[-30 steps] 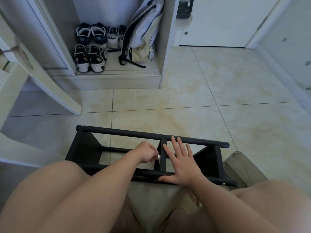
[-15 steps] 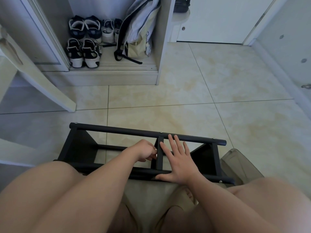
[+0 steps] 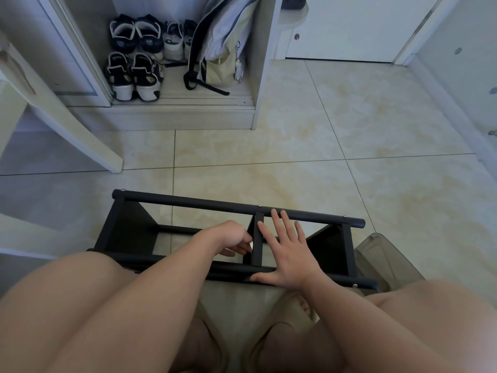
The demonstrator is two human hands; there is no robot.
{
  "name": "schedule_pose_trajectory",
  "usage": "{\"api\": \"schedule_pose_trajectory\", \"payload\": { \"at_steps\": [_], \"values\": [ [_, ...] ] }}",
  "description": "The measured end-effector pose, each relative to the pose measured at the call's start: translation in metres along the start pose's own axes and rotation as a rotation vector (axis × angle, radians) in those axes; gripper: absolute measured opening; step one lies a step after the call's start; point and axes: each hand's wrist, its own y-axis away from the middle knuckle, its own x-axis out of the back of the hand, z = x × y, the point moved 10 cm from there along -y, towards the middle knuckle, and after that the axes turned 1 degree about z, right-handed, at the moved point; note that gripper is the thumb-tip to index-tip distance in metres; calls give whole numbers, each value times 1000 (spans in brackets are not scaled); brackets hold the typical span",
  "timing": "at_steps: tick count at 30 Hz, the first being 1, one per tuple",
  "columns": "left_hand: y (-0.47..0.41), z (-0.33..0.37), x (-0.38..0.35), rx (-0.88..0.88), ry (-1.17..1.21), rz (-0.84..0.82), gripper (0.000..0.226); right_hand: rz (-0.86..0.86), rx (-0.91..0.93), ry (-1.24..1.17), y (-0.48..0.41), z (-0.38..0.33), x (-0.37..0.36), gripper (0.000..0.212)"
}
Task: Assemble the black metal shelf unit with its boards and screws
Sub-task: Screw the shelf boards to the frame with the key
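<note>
Shelf frame (image 3: 188,203): on floor (image 3: 295,170), lying flat
Right hand (image 3: 289,254): flat, fingers spread, just right of crossbar (image 3: 258,246), apparently steadying frame
Left hand (image 3: 232,238): curled against crossbar's left side; contents not discernible

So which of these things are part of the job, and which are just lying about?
Part of the job: black shelf frame, left hand, right hand.
Lying about: shoes, backpack, white furniture leg.
</note>
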Motion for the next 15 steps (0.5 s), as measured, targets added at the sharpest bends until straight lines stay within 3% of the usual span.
{"api": "schedule_pose_trajectory", "payload": {
  "at_steps": [6, 15],
  "values": [
    [2, 3, 0, -1, -116, -31, 19, -20, -2, 1, 2, -2, -1, 121],
    [2, -2, 4, 29, -45, 6, 17, -35, -9, 11, 1, -1, 0, 121]
  ]
}}
